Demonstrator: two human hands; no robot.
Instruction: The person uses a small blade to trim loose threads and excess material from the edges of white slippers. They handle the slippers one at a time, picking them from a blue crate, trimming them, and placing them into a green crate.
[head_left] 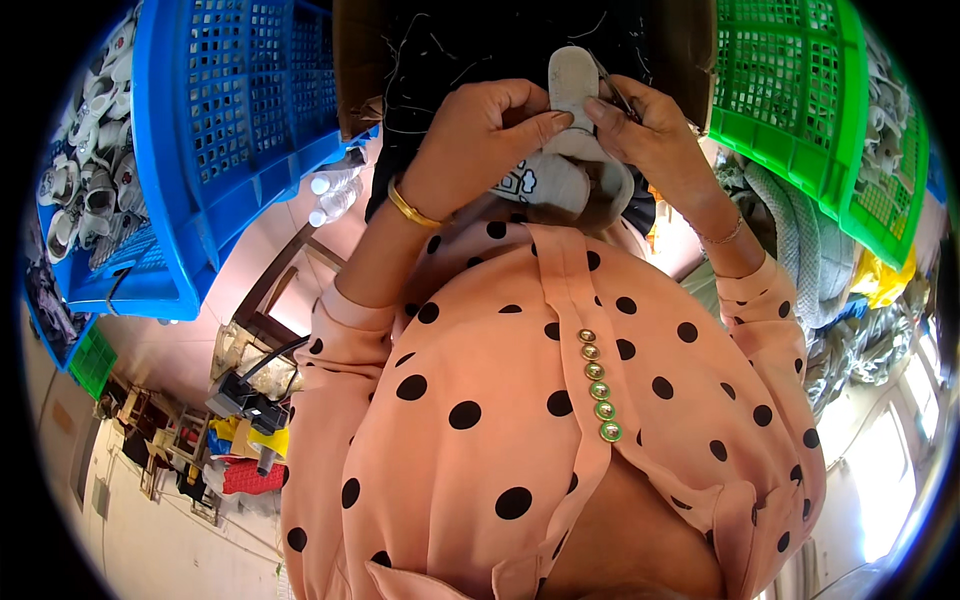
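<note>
In front of my chest is a small pale grey shoe upper (573, 83), its rounded tongue pointing away from me. A black-and-white printed patch shows on its side, partly behind my left wrist. My left hand (490, 128) is closed on the left edge of the upper, thumb lying across it. My right hand (645, 130) is closed around slim dark metal snips (617, 88), with the thumb pressed against the upper's right edge. The blades lie beside the tongue; whether they touch a thread I cannot make out.
A blue plastic crate (165, 200) full of similar shoe uppers (95, 190) stands at left. At right, a green crate (790, 130) has more uppers beside it. Loose white threads lie on dark cloth (430, 60) ahead. Clear plastic bottles (335, 190) stand below the blue crate.
</note>
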